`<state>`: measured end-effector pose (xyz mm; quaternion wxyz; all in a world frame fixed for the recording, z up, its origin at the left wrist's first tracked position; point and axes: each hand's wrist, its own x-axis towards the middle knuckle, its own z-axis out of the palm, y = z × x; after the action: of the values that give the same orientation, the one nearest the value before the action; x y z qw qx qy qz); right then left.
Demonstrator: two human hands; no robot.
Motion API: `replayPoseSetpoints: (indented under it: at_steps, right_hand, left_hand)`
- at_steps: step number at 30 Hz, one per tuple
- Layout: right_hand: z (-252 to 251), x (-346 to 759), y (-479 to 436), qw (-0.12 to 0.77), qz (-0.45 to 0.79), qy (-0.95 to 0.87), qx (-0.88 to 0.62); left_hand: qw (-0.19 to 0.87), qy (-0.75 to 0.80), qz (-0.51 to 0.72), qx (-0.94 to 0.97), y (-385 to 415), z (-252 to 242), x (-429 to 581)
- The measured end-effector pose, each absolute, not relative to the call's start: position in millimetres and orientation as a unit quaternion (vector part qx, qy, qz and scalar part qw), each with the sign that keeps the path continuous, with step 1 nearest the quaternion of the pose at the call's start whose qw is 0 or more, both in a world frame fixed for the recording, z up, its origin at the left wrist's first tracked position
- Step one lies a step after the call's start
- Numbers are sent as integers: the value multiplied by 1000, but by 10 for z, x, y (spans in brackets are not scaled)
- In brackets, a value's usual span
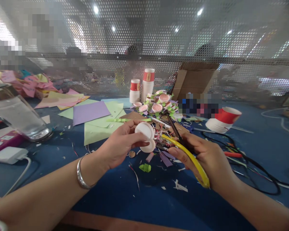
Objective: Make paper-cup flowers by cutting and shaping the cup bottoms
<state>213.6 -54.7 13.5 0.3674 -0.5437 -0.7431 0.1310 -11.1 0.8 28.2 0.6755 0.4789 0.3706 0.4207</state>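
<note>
Overall, work looks partway along. The blue table [110, 199] carries stock and offcuts together; a cardboard box [194, 80] stands at the back, contents not visible. Green sheets [96, 132] and a purple sheet [91, 112] lie flat at left, apparently stock left over. Two cup stacks [148, 91] stand upright behind the middle; a third, the tilted stack [219, 125], leans at right. These cups look unused.

Right hand [208, 150]: fingers closed round a yellow-handled tool [192, 157]; type uncertain, working end lost among clutter. Left hand [125, 141]: thumb and fingers pinch white discs [144, 130], held above the table between the pile and the wearer.

Done, by my judgement: the pile of round pieces [156, 107], with pink-marked faces and green and purple paper about them. The discs in hand show plain, so presumably unfinished. Count left: cannot tell.

Labels: cups bear red bands with a gold panel, characters too small to read. Pink marks on the round pieces likewise illegible. No brand confirmed.
</note>
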Motion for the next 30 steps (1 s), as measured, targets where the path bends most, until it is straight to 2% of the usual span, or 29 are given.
replayPoseSetpoints:
  at_steps: [7, 11, 14, 17, 21, 30]
  right_hand:
    - [124, 2134, -536, 359, 141, -748, -540]
    - [146, 2096, -531, 375, 144, -748, -527]
    - [166, 2072, -527, 385, 158, -746, -520]
    - [177, 2078, -532, 383, 172, -749, -512]
    - [172, 2122, -550, 342, 196, -762, -515]
    - [132, 2093, -550, 264, 200, -774, -540]
  left_hand:
    - [715, 337, 415, 451, -2, 302, -119]
    - [700, 329, 409, 484, -36, 334, -134]
    - [660, 357, 397, 529, -52, 333, -138]
    - [608, 348, 436, 565, -54, 281, -123]
    - [536, 288, 513, 605, -66, 183, -93]
    - [371, 267, 544, 704, -142, 121, -83]
